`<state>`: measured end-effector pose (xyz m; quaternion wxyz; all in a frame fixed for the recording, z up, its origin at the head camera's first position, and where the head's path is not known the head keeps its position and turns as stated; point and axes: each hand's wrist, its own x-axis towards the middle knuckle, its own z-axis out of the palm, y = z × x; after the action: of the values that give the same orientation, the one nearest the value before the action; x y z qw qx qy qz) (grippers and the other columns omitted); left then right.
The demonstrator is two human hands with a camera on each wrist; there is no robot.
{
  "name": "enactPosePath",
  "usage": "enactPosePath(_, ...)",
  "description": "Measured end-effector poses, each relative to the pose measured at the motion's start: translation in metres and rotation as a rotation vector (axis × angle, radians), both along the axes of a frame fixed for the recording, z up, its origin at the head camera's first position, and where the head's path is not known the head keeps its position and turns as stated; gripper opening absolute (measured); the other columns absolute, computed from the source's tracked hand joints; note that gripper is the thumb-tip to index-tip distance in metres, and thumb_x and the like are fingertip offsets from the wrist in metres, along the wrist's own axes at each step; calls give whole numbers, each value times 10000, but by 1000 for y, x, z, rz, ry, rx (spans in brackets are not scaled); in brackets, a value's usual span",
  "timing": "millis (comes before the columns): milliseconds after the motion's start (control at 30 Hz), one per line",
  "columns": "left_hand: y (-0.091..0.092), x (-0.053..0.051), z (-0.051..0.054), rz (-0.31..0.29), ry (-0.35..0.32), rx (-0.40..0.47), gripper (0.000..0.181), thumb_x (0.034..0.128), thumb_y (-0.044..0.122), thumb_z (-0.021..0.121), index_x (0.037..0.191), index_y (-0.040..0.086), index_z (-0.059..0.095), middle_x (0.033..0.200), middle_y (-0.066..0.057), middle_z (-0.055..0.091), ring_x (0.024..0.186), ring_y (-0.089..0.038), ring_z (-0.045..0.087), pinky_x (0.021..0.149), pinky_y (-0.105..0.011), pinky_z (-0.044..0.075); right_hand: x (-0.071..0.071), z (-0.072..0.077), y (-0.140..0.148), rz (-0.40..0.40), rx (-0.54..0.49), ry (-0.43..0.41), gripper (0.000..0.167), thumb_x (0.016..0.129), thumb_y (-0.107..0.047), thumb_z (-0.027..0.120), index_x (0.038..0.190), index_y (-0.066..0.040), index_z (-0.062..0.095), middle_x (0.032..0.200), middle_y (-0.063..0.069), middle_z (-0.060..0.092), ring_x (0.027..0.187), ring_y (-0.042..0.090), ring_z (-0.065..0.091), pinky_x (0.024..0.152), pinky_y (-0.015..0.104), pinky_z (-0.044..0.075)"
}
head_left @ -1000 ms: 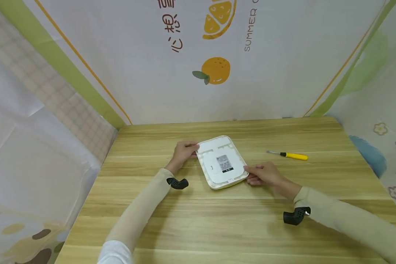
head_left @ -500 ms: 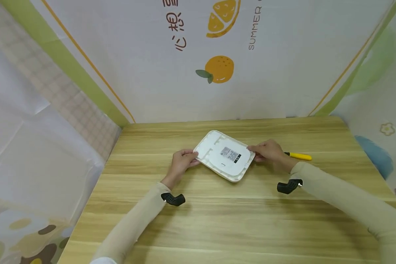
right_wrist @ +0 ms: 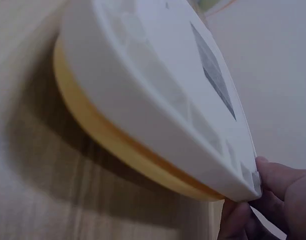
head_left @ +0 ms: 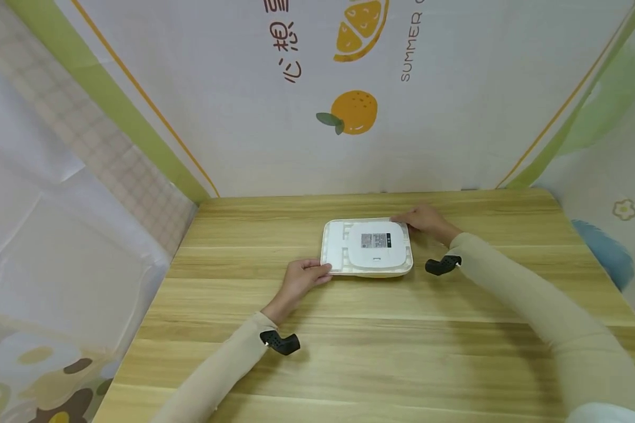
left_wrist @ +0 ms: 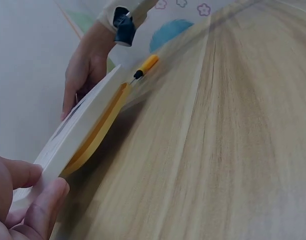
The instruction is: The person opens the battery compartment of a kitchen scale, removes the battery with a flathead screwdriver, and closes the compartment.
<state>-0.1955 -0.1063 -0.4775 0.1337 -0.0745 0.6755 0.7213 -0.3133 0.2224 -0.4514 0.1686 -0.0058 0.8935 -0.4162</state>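
A flat white plastic device (head_left: 356, 262) with rounded corners shows its labelled underside in the head view. A yellow layer (right_wrist: 100, 132) lies beneath its white body. My left hand (head_left: 301, 279) pinches the near-left corner, thumb on top and fingers below, as the left wrist view shows. At the far right edge my right hand (head_left: 425, 222) pinches the rim between thumb and fingers. The device is tilted in the left wrist view, with a shadow on the wood under it. A grey printed label (head_left: 376, 241) sits right of its middle.
A screwdriver with a yellow handle (left_wrist: 150, 63) lies on the table beyond the device; my right arm hides it in the head view. The wooden tabletop (head_left: 376, 352) reaches a cloth with printed fruit (head_left: 354, 111) at the back. Cloth also hangs at both sides.
The device has turned counterclockwise, its label end swinging from near me to the right. My right hand has moved away along with it, while my left hand has come nearer.
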Motion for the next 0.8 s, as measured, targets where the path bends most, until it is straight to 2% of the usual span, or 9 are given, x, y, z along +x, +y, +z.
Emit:
enactPosePath(133, 1, 1, -1, -12, 10, -2, 224, 947, -26, 694, 1117, -167, 657, 1006, -187, 733, 809, -139, 733, 829, -258, 625, -9, -1, -1, 17, 9, -30, 565, 956, -495, 693, 567, -178, 433, 536, -42, 398, 566, 163, 376, 614, 297, 336)
enactPosePath(300, 1, -1, -3, -3, 16, -7, 232, 945, -32, 693, 1127, -169, 651, 1003, -190, 728, 799, -134, 730, 819, -251, 625, -13, -4, -5, -8, 19, -34, 560, 942, -504, 708, 566, -157, 481, 544, -35, 425, 622, 178, 414, 642, 295, 339)
enactPosePath(433, 0, -2, -5, 5, 18, -12, 221, 943, -33, 695, 1112, -169, 653, 994, -186, 728, 787, -126, 728, 807, -245, 626, -13, -9, -7, -32, -5, -20, 534, 945, -469, 719, 580, -122, 542, 541, -33, 429, 633, 179, 420, 653, 291, 341)
enactPosePath(600, -1, -1, -7, 6, 14, -16, 193, 941, -35, 696, 1078, -166, 658, 954, -156, 726, 774, -122, 726, 806, -249, 628, -12, -14, -7, -26, -20, -27, 539, 964, -443, 704, 574, -116, 526, 541, -20, 433, 584, 167, 394, 609, 280, 327)
enactPosePath(800, -1, -1, -9, 10, 7, -15, 210, 942, -43, 690, 1105, -171, 651, 955, -154, 731, 784, -135, 727, 809, -262, 630, -10, -17, -6, -14, -45, -36, 546, 969, -440, 700, 560, -129, 518, 533, -24, 423, 563, 161, 383, 603, 279, 333)
